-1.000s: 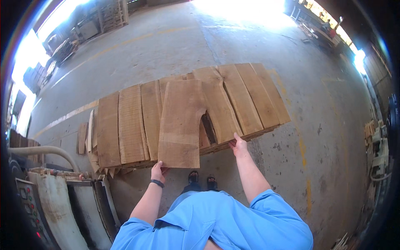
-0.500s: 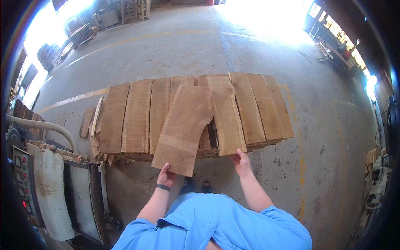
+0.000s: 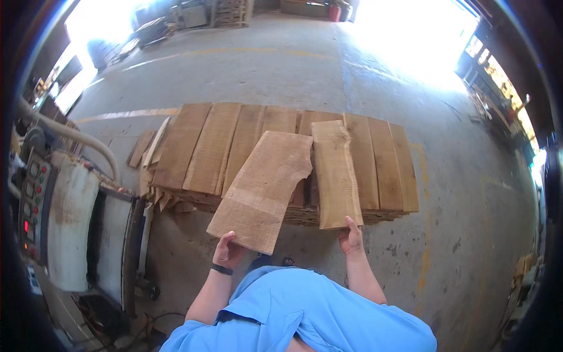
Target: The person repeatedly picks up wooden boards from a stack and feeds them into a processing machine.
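My left hand (image 3: pixel 229 252) grips the near end of a wide brown wooden board (image 3: pixel 264 182), thumb on top and fingers hidden beneath. A curved notch cuts into that board's right edge. On the right, my right hand (image 3: pixel 350 237) is closed on the near end of a narrower, lighter board (image 3: pixel 335 176) with a wavy right edge. Both boards slant away from me over a stack of planks (image 3: pixel 387 164), their near ends sticking out past its front. Whether their far ends rest on the stack I cannot tell.
At the left stands a machine (image 3: pixel 70 223) with a button panel (image 3: pixel 34 202) and a thick hose (image 3: pixel 76 135). Narrow offcuts (image 3: pixel 153 146) lean at the stack's left end. Pallets (image 3: pixel 231 13) and a red container (image 3: pixel 335 13) stand far off on the concrete floor (image 3: pixel 264 64).
The right-hand board has come toward me and apart from the row, and my right hand has closed on its end. The notched board has shifted slightly nearer. My view has turned a little left.
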Demonstrator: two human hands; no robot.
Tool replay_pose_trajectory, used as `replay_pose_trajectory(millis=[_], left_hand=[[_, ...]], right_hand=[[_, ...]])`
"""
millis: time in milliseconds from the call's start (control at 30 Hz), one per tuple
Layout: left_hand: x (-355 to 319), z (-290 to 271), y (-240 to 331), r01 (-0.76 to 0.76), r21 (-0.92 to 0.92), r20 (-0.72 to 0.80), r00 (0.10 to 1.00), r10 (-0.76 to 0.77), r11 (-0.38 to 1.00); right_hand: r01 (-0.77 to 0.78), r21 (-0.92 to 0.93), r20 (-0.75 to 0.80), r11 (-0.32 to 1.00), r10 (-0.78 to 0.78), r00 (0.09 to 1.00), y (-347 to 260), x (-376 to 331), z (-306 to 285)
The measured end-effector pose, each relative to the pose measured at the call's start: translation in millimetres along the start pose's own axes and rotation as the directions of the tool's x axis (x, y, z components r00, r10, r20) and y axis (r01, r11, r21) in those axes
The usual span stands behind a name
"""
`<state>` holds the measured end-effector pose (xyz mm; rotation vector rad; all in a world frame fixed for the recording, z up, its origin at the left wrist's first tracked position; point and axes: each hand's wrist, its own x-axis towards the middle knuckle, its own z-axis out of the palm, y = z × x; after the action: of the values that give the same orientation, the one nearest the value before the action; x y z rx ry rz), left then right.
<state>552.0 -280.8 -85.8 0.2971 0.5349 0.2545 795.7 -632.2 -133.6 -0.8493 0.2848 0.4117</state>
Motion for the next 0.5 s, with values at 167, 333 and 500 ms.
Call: replay_pose_trajectory(millis=[167, 333, 500], left_hand=[[-48, 0, -2, -0.119, -0.018, 0.002, 0.993, 0.119, 0.993], [-105, -18, 23, -0.279, -0.011, -0.031, 0.960, 0.279, 0.960], [-159, -59, 55, -0.500, -0.072, -0.114, 0.864, 0.491, 0.863]], right_hand=[[0.141, -0.051, 0.102, 0.989, -0.135, 0.986, -31, -13, 29], [0.005, -0.045, 0.163, 0.999, 0.002, 0.987, -35, -23, 23], [-0.158, -0.049, 0.256, 0.986, 0.165, 0.953, 6, -33, 56]])
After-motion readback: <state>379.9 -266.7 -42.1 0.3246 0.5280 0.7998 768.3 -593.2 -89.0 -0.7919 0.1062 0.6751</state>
